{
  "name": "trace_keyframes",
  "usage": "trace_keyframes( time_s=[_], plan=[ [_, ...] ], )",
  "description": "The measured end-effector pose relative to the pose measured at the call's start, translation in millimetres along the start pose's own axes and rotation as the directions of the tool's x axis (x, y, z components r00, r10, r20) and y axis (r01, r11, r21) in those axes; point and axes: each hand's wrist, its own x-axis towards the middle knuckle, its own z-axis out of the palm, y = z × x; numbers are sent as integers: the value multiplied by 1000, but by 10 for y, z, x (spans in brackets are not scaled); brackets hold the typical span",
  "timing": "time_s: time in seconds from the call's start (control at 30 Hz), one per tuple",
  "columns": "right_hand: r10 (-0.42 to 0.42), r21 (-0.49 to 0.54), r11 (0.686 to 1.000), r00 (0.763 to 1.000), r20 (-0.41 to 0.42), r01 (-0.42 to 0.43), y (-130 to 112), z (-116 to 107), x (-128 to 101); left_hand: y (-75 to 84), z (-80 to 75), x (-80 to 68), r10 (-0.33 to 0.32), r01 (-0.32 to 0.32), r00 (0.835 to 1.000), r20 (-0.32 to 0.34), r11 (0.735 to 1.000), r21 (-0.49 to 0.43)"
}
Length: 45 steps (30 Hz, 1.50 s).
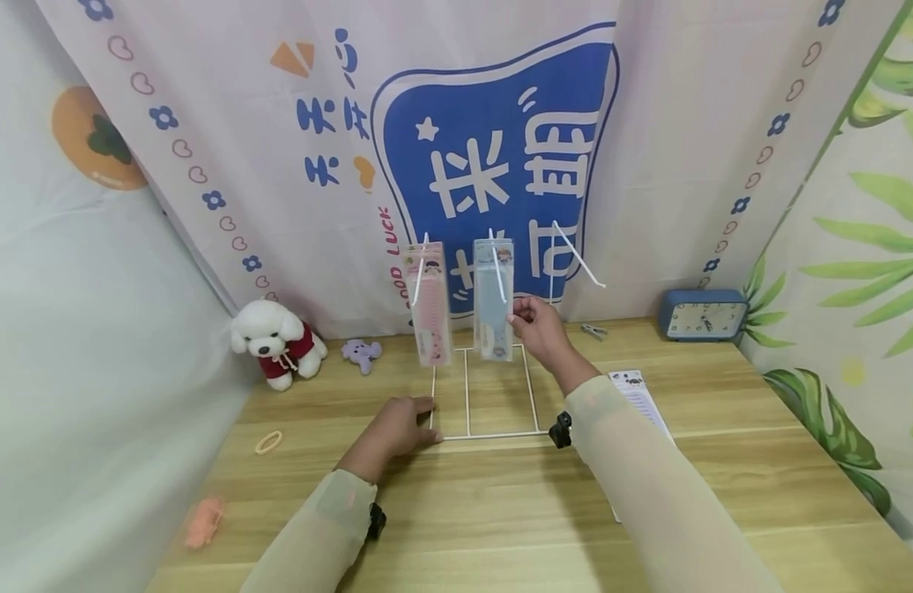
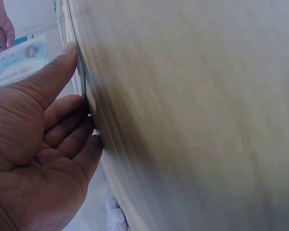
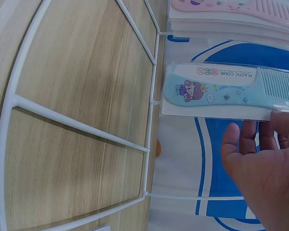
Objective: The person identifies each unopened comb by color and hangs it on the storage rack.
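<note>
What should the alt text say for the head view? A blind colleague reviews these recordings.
A person's right hand touches a packaged blue comb hanging on a white wire rack beside a packaged pink comb, while the left hand rests at the rack's base on a wooden table.

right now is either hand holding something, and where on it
The right hand touches the blue comb pack at its side edge; a grip cannot be told. The left hand presses the rack base.

wire rack (image 1: 486, 432) at bench (image 1: 723, 461) centre, two packaged combs (image 1: 493, 301) hanging on it side by side, plush dog (image 1: 276, 340) far left, clock (image 1: 703, 315) far right, hair tie (image 1: 268, 442) front left
</note>
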Motion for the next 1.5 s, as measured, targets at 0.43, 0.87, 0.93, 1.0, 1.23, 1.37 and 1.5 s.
trace_keyframes(
  time_s=[0.43, 0.87, 0.93, 1.0, 1.23, 1.37, 1.5],
  plan=[
    [-63, -71, 996, 998, -26, 61, -19, -177, -115, 14, -23, -12, -11, 11, 1000, 1, 1000, 10],
    [-206, -469, 866, 978, -23, 171, 117, -811, -1201, 12, 39, -22, -19, 19, 1000, -8, 1000, 0],
    [-196, -540, 827, 980, -17, 156, 186, -911, -1350, 11, 32, -17, -17, 17, 1000, -15, 1000, 0],
    [-174, -603, 788, 985, -19, 128, 270, -1010, -1492, 11, 27, -12, -14, 14, 1000, -14, 1000, -2],
    [-43, -705, 709, 998, -46, -2, 601, -1363, -1855, 11, 31, -8, -9, 9, 1000, -10, 1000, -3],
    [88, -727, 679, 994, -61, -104, 745, -1512, -1903, 7, 19, -10, -16, 16, 1000, -13, 1000, 0],
    [221, -733, 650, 973, -71, -201, 827, -1589, -1922, 12, 16, -17, -19, 19, 1000, -6, 1000, 0]
  ],
)
